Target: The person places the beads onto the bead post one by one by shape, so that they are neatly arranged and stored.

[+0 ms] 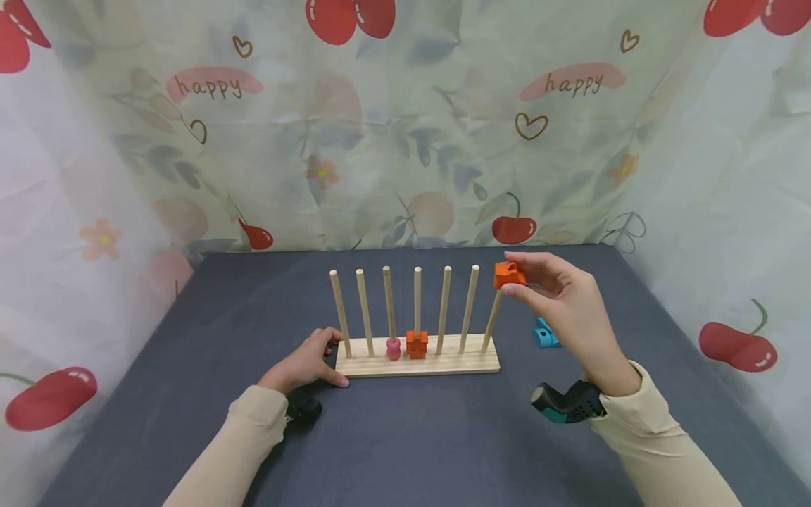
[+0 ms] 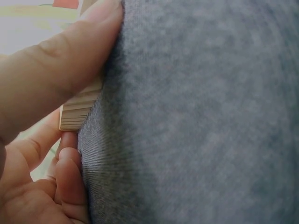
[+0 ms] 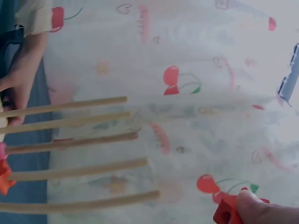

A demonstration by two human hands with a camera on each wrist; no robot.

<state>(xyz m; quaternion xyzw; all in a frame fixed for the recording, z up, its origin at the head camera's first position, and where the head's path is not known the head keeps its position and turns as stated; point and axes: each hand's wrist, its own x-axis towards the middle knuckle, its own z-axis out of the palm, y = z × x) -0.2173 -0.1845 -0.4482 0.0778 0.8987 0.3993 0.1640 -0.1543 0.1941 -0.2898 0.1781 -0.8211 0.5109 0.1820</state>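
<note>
A wooden peg board with a row of several upright pegs stands on the dark table. My left hand grips its left end, thumb along the front edge and fingers behind; the left wrist view shows the thumb against the wood. My right hand pinches an orange block between thumb and fingers at the top of the rightmost peg. Whether the peg enters the block's hole cannot be told. Low on the third peg from the left sits a pink bead, and on the fourth another orange block.
A blue block lies on the table right of the peg board, partly behind my right hand. Patterned cloth hangs behind the table and at both sides. Each wrist wears a dark device.
</note>
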